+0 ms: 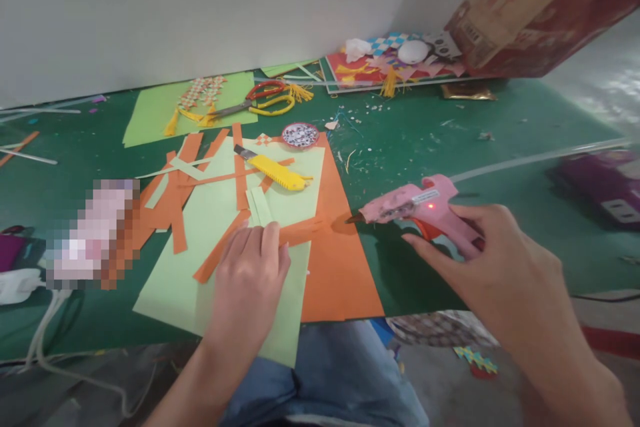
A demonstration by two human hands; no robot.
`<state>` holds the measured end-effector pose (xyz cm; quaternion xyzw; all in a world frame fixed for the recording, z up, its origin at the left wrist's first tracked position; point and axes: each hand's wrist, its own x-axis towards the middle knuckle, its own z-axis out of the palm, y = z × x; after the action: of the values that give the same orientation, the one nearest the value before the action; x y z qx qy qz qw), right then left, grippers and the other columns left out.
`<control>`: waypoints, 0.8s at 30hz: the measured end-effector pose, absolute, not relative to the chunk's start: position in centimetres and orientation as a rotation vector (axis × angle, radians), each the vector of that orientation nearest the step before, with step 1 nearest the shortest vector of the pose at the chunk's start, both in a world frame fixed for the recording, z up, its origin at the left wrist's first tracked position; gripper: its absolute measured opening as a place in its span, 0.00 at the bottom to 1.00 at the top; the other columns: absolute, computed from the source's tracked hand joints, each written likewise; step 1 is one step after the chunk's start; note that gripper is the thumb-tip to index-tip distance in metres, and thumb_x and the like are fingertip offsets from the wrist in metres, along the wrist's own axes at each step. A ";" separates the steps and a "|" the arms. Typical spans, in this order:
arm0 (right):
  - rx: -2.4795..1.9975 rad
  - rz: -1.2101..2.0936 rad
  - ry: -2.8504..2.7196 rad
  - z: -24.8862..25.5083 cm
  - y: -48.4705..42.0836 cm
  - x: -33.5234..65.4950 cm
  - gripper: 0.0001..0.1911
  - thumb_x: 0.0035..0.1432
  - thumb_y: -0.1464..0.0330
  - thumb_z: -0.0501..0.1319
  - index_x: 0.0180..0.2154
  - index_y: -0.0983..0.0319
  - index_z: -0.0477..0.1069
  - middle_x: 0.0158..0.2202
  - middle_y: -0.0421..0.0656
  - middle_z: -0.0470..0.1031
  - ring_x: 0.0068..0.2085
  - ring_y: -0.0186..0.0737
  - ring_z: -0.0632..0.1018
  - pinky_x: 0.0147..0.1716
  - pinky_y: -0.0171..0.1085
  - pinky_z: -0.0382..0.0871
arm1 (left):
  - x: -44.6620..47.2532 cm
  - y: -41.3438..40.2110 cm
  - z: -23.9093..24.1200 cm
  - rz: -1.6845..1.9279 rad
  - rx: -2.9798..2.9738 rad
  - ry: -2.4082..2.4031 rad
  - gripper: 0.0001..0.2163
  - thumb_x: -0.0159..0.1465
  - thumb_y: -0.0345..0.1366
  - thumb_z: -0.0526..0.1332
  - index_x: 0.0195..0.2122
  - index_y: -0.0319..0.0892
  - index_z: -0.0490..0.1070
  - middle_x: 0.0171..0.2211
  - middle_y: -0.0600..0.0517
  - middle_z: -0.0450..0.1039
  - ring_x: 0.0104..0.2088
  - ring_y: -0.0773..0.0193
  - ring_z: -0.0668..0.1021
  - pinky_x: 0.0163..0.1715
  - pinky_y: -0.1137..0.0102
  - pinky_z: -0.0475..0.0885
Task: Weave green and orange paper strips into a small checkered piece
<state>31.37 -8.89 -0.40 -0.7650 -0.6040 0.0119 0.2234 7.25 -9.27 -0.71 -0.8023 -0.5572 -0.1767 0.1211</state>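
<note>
My right hand (493, 260) grips a pink hot glue gun (417, 208) with a red light on; its nozzle points left at the edge of an orange paper sheet (336, 267). My left hand (253, 267) lies fingers-down on an orange paper strip (300, 232) over a light green sheet (200, 240), pressing it flat. Several orange strips (173, 207) and a small green strip (260, 205) lie crossed on the sheets. A yellow utility knife (274, 170) rests just beyond my left hand.
A green table (440, 147) holds a red dish of googly eyes (300, 135), scissors (255, 100) on a green sheet, woven paper crafts (390, 60), a cardboard box (530, 7), a purple device (600, 183) and white cables (40, 340). My blue-jeaned lap is below.
</note>
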 end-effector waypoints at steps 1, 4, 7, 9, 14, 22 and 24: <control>-2.135 0.039 -1.642 -0.4 -8.8 31.5 0.28 0.49 0.40 0.48 0.33 0.57 0.60 0.28 0.46 0.70 0.25 0.47 0.72 0.23 0.41 0.61 | 7.3 -9.3 -0.7 -0.512 -2.336 -1.617 0.04 0.64 0.27 0.54 0.39 0.40 0.65 0.27 0.49 0.71 0.32 0.55 0.76 0.35 0.61 0.75; -2.199 0.083 -1.583 -0.2 -8.6 31.7 0.26 0.46 0.42 0.52 0.33 0.57 0.60 0.29 0.46 0.70 0.26 0.46 0.72 0.24 0.40 0.61 | 7.7 -9.2 -0.5 -0.463 -2.302 -1.604 0.04 0.64 0.29 0.56 0.39 0.40 0.65 0.25 0.50 0.70 0.31 0.55 0.77 0.37 0.61 0.75; -2.245 0.127 -1.536 -0.3 -8.4 31.8 0.24 0.45 0.45 0.53 0.33 0.57 0.60 0.31 0.47 0.71 0.28 0.46 0.73 0.25 0.40 0.62 | 8.3 -9.0 -0.6 -0.400 -2.259 -1.606 0.06 0.64 0.34 0.58 0.40 0.37 0.67 0.23 0.50 0.69 0.28 0.54 0.76 0.35 0.60 0.76; -2.271 0.146 -1.500 -0.4 -8.2 31.8 0.23 0.45 0.46 0.54 0.33 0.57 0.59 0.31 0.47 0.71 0.28 0.47 0.72 0.26 0.41 0.62 | 8.7 -8.8 -0.8 -0.392 -2.226 -1.624 0.10 0.65 0.40 0.58 0.39 0.37 0.67 0.22 0.48 0.69 0.29 0.52 0.77 0.32 0.60 0.76; -2.294 0.168 -1.465 -0.8 -7.9 31.7 0.20 0.45 0.49 0.55 0.32 0.56 0.57 0.30 0.47 0.70 0.28 0.49 0.72 0.27 0.42 0.61 | 8.2 -9.0 -0.5 -0.554 -2.264 -1.626 0.16 0.66 0.48 0.54 0.38 0.39 0.68 0.22 0.49 0.71 0.26 0.56 0.77 0.39 0.56 0.76; -2.230 0.090 -1.502 -1.5 -7.8 31.8 0.18 0.49 0.51 0.55 0.33 0.56 0.57 0.31 0.48 0.71 0.29 0.48 0.72 0.27 0.42 0.61 | 3.9 -9.8 -0.2 -0.484 -2.515 -1.362 0.10 0.64 0.28 0.57 0.46 0.36 0.69 0.41 0.43 0.78 0.42 0.53 0.80 0.51 0.53 0.72; -2.242 0.077 -1.505 -1.7 -7.7 31.8 0.18 0.48 0.51 0.55 0.33 0.57 0.57 0.32 0.49 0.72 0.29 0.48 0.72 0.27 0.42 0.61 | 3.3 -9.6 -0.5 -0.433 -2.560 -1.257 0.12 0.63 0.26 0.56 0.47 0.34 0.69 0.43 0.41 0.78 0.43 0.53 0.80 0.51 0.53 0.73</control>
<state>31.78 -7.73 -1.68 -0.8100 -0.5436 0.0279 0.2185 3.34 -9.63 -0.51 -0.8802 -0.4322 -0.1489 0.1281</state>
